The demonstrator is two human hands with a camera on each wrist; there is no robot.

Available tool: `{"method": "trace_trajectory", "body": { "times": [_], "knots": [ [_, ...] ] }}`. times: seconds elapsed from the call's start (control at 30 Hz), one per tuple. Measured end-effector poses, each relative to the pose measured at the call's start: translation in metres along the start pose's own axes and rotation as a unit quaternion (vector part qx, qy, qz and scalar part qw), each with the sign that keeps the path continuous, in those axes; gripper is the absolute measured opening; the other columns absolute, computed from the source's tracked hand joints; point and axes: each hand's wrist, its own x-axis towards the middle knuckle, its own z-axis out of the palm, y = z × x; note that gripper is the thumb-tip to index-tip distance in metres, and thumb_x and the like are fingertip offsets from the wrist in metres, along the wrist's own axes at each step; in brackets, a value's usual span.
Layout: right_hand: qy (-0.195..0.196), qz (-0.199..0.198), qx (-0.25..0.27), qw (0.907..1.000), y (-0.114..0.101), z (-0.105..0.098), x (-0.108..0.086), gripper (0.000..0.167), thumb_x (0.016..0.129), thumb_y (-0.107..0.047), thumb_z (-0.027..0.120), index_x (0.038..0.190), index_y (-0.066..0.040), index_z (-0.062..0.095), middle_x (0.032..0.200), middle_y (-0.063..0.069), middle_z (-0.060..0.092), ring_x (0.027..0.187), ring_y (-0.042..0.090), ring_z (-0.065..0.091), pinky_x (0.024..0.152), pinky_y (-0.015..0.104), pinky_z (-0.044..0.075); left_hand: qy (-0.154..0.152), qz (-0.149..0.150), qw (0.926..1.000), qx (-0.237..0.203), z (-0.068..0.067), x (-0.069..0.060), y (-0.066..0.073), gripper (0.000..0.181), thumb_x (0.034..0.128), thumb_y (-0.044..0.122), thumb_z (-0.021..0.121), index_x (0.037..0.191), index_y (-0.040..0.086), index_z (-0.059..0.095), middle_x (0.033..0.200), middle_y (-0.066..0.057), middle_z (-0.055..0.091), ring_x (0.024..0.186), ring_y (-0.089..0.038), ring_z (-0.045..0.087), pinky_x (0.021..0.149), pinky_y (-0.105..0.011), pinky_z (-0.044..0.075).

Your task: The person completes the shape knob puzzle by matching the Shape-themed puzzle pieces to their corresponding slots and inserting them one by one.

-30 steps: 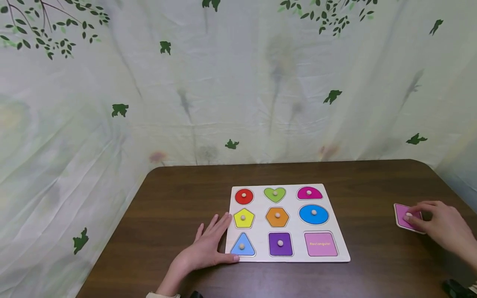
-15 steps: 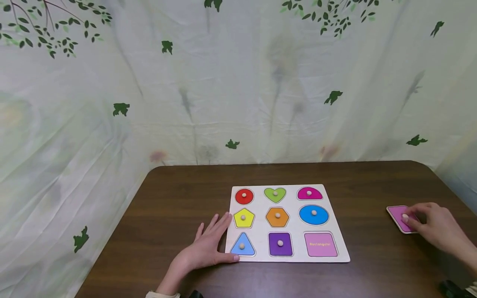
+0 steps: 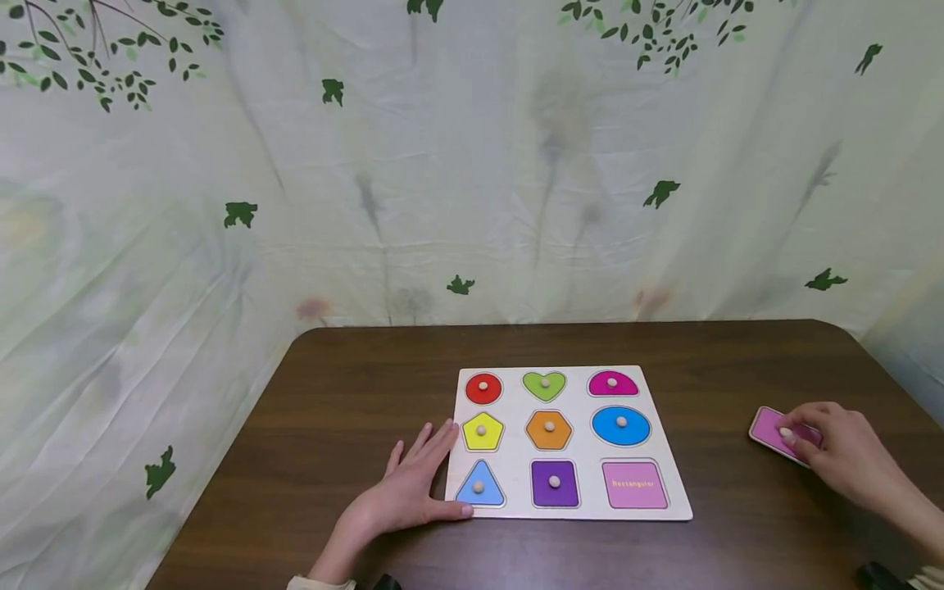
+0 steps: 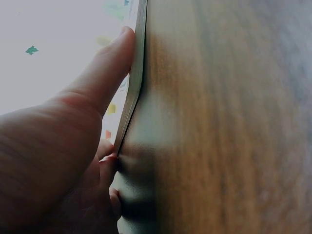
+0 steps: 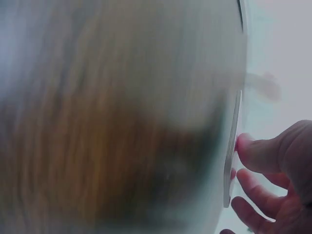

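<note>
In the head view a white shape puzzle board (image 3: 516, 442) lies on the table. My left hand (image 3: 401, 496) rests against its left edge, fingers extended and thumb on the near left corner. To the right of the board, my right hand (image 3: 844, 451) pinches the knob of a pink rectangle puzzle piece (image 3: 769, 428). That piece appears edge-on in the right wrist view (image 5: 233, 151), beneath the thumb and fingers; whether it touches the table is hard to tell. A pink recess (image 3: 634, 483) with printed lettering shows at the board's near right corner.
Several knobbed pieces sit in the board, among them a purple square (image 3: 566, 471), a blue oval (image 3: 605, 426) and a light blue triangle (image 3: 479, 474). The brown table (image 3: 354, 385) ends at a curtain (image 3: 501, 188) with leaf prints behind it.
My right hand has moved left toward the board with the pink rectangle piece, which has turned a little. My left hand and the board stay in place.
</note>
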Motion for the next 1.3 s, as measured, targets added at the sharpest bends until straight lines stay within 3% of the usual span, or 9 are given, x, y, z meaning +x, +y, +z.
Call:
{"method": "trace_trajectory", "body": {
  "times": [0.37, 0.83, 1.3],
  "knots": [
    [-0.019, -0.021, 0.038, 0.9989, -0.026, 0.006, -0.004, 0.016, 0.078, 0.006, 0.075, 0.09, -0.004, 0.07, 0.107, 0.032, 0.057, 0.1, 0.054, 0.044, 0.081, 0.067, 0.032, -0.002, -0.001, 1.0, 0.0, 0.0, 0.001, 0.0, 0.112, 0.072, 0.064, 0.076, 0.158, 0.018, 0.021, 0.163, -0.002, 0.019, 0.149, -0.033, 0.004, 0.112, -0.065, -0.003],
    [0.024, -0.094, 0.054, 0.9938, -0.06, 0.012, -0.006, 0.03, 0.068, 0.009, 0.082, 0.086, -0.012, 0.07, 0.105, 0.021, 0.06, 0.099, 0.046, 0.046, 0.083, 0.059, 0.032, -0.003, 0.0, 1.0, -0.003, -0.001, 0.0, 0.001, 0.111, 0.0724, 0.062, 0.077, 0.158, 0.017, 0.023, 0.163, -0.002, 0.018, 0.149, -0.034, 0.005, 0.111, -0.066, -0.002],
    [0.024, -0.129, 0.055, 0.9898, -0.086, 0.015, -0.006, 0.038, 0.068, 0.009, 0.082, 0.087, -0.021, 0.07, 0.11, 0.013, 0.06, 0.103, 0.039, 0.047, 0.081, 0.052, 0.036, -0.003, 0.0, 1.0, -0.002, -0.001, 0.001, -0.001, 0.11, 0.0725, 0.063, 0.076, 0.158, 0.018, 0.022, 0.163, -0.002, 0.018, 0.149, -0.034, 0.005, 0.111, -0.066, -0.002]
  ]
}}
